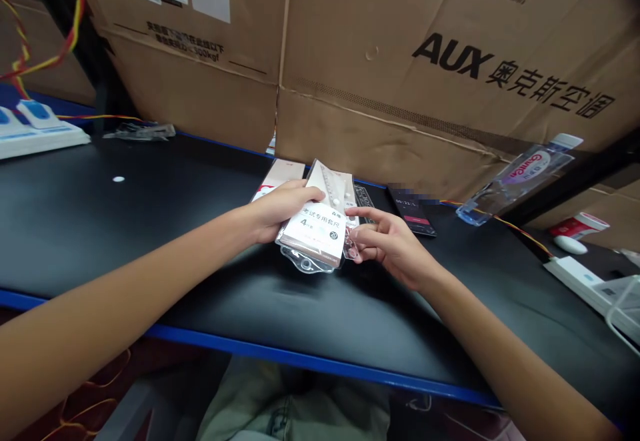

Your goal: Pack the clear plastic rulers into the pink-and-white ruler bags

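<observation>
My left hand (pixel 280 213) grips the left side of a ruler set in a clear plastic pouch (pixel 316 224), its thumb across the top. A white label with Chinese print and a transparent ruler show through the plastic. The pouch is tilted above the table, its clear hanging tab toward me. At its right edge, my right hand (pixel 387 237) has its fingers bent around a small pinkish see-through piece (pixel 352 246), whose kind I cannot make out. Behind the pouch lie another packet with a red mark (pixel 283 175) and a further pale one, partly covered.
A phone (pixel 411 209) lies right of the packets. Farther right are a tilted clear plastic bottle (pixel 520 177) and a white power strip (pixel 590 287). Another power strip (pixel 45 134) stands at left. Large cardboard boxes (pixel 375 61) wall off the back of the black table (pixel 200 301).
</observation>
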A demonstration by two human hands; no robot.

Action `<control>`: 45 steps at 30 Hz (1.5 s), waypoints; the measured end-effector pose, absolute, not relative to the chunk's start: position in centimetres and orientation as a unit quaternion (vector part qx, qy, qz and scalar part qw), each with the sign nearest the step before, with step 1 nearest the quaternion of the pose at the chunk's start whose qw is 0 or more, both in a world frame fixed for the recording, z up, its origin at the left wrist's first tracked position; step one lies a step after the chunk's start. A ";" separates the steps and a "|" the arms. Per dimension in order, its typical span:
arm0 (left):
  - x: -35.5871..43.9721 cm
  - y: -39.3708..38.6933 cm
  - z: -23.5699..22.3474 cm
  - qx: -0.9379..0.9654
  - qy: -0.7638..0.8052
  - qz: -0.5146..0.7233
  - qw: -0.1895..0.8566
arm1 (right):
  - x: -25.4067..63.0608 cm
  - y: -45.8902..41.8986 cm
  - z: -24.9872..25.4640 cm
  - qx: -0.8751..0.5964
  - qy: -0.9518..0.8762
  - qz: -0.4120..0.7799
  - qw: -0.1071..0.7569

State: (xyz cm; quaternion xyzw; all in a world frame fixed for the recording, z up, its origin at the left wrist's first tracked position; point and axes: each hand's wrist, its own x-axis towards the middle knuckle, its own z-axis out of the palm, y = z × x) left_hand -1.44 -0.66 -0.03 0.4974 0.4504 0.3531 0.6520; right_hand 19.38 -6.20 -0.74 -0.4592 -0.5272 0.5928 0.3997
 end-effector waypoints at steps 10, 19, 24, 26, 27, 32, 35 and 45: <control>-1.6 -0.6 0.1 0.499 0.434 0.347 0.665 | 18.8 -6.4 -1.4 -0.490 -0.621 0.458 0.406; -1.6 -0.3 -0.4 0.484 0.451 0.340 0.668 | 18.9 -6.4 -1.3 -0.486 -0.582 0.503 0.415; -1.5 -0.1 -0.1 0.435 0.430 0.321 0.722 | 18.9 -6.3 -1.1 -0.495 -0.591 0.456 0.444; -1.5 -0.1 0.0 0.431 0.429 0.328 0.723 | 19.0 -6.3 -1.1 -0.490 -0.603 0.439 0.452; -1.5 -0.1 -0.1 0.434 0.428 0.333 0.719 | 19.0 -6.3 -1.2 -0.486 -0.605 0.438 0.453; -1.4 0.0 -0.7 0.436 0.436 0.336 0.713 | 19.0 -6.2 -1.4 -0.479 -0.604 0.453 0.449; -1.4 0.0 -0.8 0.424 0.434 0.328 0.724 | 18.9 -6.3 -1.3 -0.472 -0.595 0.466 0.453; -1.3 -0.2 -0.6 0.488 0.458 0.322 0.670 | 18.8 -6.5 -0.9 -0.463 -0.560 0.490 0.482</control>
